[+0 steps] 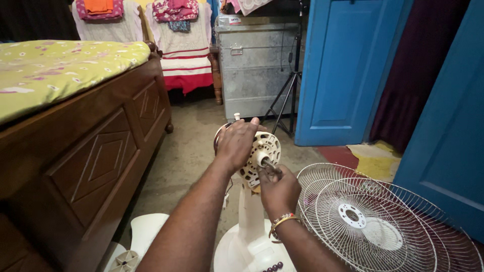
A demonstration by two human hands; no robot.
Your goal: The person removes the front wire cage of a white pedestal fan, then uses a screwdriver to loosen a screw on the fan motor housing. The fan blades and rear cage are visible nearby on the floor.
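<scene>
Hands clamped on cream plastic fan motor (pixel 259 153): left hand (pixel 236 143) on housing, right hand (pixel 279 190) pinching steel shaft (pixel 268 163).

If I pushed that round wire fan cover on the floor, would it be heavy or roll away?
The wire fan cover is probably light, being thin open wire. It lies flat, so it would likely slide rather than roll. The wires look thin, so pressing hard might bend them.

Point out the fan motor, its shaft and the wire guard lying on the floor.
fan motor (pixel 263 147), head view, on the vented white front housing.
shaft (pixel 267 163), head view, on the metal rod near its base.
wire guard (pixel 383 221), head view, on the wire spokes.
</scene>
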